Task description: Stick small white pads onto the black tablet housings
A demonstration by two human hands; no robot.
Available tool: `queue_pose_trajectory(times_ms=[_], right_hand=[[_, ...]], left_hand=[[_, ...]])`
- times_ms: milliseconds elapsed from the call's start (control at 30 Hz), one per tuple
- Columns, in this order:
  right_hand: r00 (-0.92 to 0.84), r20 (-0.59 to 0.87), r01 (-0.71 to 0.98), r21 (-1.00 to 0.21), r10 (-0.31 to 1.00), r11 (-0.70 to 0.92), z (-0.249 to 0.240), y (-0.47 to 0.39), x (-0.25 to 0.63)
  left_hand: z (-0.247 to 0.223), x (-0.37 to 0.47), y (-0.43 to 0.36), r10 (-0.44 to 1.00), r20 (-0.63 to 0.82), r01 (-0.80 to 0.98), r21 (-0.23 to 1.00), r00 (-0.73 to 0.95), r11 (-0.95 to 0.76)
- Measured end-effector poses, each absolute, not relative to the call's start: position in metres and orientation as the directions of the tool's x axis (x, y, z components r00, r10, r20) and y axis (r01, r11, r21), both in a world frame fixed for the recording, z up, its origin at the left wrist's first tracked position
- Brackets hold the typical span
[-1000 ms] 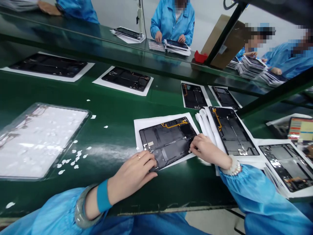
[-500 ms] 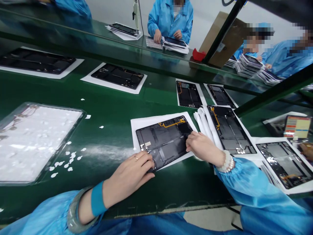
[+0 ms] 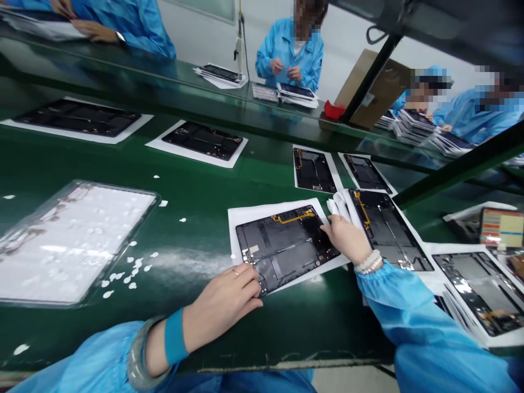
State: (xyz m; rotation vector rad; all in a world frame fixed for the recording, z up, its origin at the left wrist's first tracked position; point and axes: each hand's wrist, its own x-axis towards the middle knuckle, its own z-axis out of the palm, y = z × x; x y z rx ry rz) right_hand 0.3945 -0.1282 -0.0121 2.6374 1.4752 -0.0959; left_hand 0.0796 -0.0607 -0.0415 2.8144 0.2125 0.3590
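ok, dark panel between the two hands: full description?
The dark panel is a thin rounded rectangle, material unclear. An orange strip runs near its far edge; small silvery parts sit at left. It lies flat, askew, on a white sheet; left hand touching its near-left corner, right hand at its right edge.

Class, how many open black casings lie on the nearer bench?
7: one casing between the hands, two back left, two back right, two near right; more may hide beneath.
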Motion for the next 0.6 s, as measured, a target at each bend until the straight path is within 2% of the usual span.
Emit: queue_pose_trajectory(times_ms=[100,267,333,433,533,600], right_hand=[[0.557,-0.149,0.825,-0.016,0.817,-0.565,-0.017,-0.120,0.401],[0.415,-0.170,0.873,-0.203,0.894,-0.443,-0.011,-0.112,0.415],[0.372,-0.106,0.887,-0.252,0.922,-0.387,-0.003,-0.106,0.416],[0.363,0.104,0.892,-0.325,0.926,-0.313,0.014,-0.078,0.418],[0.498,0.273,0.828,-0.432,0.823,-0.357,0.029,-0.024,0.427],[0.599,0.276,0.768,-0.461,0.752,-0.444,0.033,0.019,0.436]], left_hand=[[-0.042,0.081,-0.062,0.185,0.216,0.119,0.285,0.959,-0.951],[-0.044,0.081,-0.064,0.198,0.242,0.130,0.272,0.950,-0.954],[-0.045,0.080,-0.065,0.224,0.292,0.140,0.283,0.930,-0.949],[-0.044,0.078,-0.067,0.260,0.365,0.144,0.315,0.894,-0.938],[-0.041,0.075,-0.068,0.258,0.373,0.125,0.344,0.891,-0.931],[-0.039,0.073,-0.067,0.262,0.363,0.131,0.347,0.894,-0.929]])
